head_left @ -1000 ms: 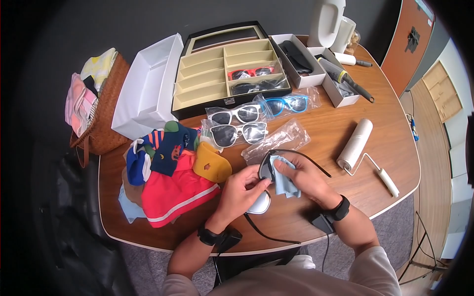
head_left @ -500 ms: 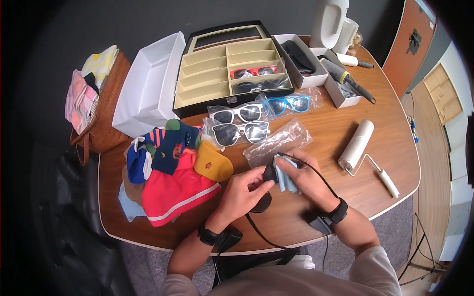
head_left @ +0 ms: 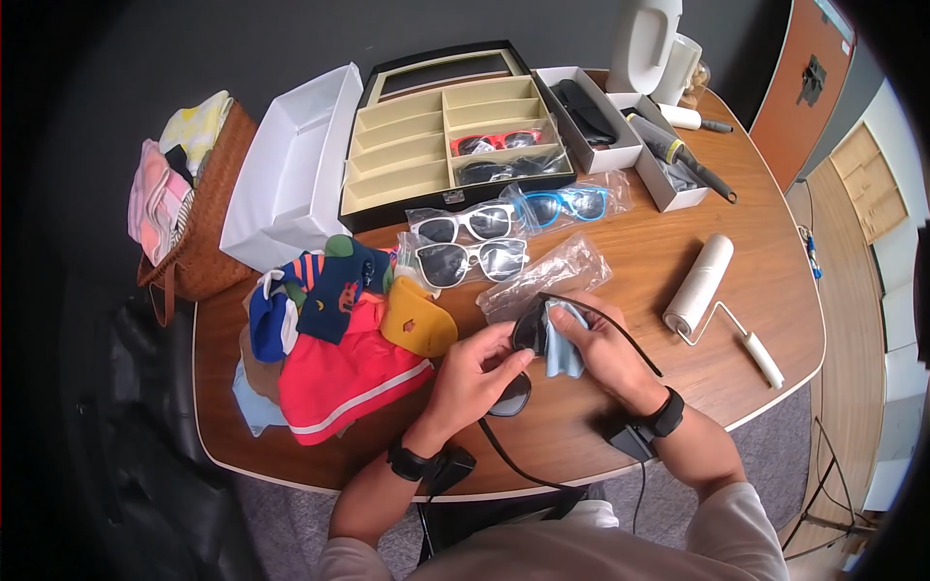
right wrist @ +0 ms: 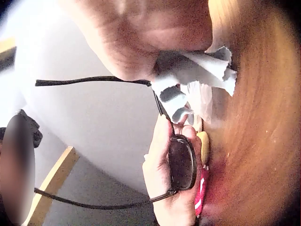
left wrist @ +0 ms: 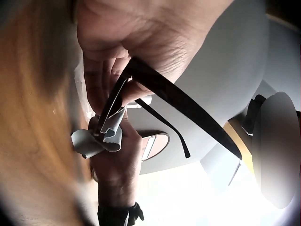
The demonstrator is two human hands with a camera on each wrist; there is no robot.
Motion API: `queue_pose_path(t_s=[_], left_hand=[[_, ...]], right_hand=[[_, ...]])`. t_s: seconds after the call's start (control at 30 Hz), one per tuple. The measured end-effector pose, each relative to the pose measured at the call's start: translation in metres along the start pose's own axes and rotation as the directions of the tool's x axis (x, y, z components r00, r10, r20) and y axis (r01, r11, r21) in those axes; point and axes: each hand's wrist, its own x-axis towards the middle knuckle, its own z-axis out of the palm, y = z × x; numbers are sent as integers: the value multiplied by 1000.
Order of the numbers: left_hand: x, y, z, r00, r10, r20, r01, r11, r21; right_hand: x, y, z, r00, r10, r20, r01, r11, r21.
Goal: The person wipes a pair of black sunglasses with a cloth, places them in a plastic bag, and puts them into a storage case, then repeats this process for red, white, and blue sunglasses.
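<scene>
A pair of black sunglasses [head_left: 511,397] is held over the near edge of the table, its temples unfolded. My left hand [head_left: 470,382] pinches the frame around its middle between thumb and fingers. A light blue cleaning cloth [head_left: 564,351] is folded over the other lens. Through that cloth, my right hand [head_left: 610,353] grips the lens with the thumb on top. In the right wrist view the uncovered dark lens [right wrist: 182,162] lies in front of the left palm. One temple [left wrist: 188,110] reaches toward the person's shirt in the left wrist view.
Bagged white sunglasses [head_left: 472,261], blue sunglasses [head_left: 562,205] and an empty plastic bag [head_left: 547,276] lie ahead. Behind them stands a compartment case [head_left: 387,198]. Clothes and socks [head_left: 354,373] pile up at left; a lint roller [head_left: 699,281] lies at right.
The sunglasses have tilted between frames: the free lens went from bright to dark, then partly back. The cloth and my right hand have shifted slightly over the other lens.
</scene>
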Motion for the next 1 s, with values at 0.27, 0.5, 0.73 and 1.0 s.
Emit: queue_pose_path(t_s=[0.27, 0.5, 0.73, 1.0], left_hand=[[3, 7, -5, 1000, -7, -15, 6, 997, -81], [5, 8, -7, 999, 7, -40, -15, 977, -213], [5, 8, -5, 999, -31, -31, 22, 964, -265], [3, 8, -5, 998, -49, -25, 43, 982, -184]], right_hand=[[3, -1, -4, 993, -60, 99, 55, 997, 53], [1, -11, 0, 971, -139, 196, 110, 982, 155], [4, 4, 2, 961, -174, 216, 150, 981, 122], [0, -4, 3, 986, -133, 104, 130, 991, 32]])
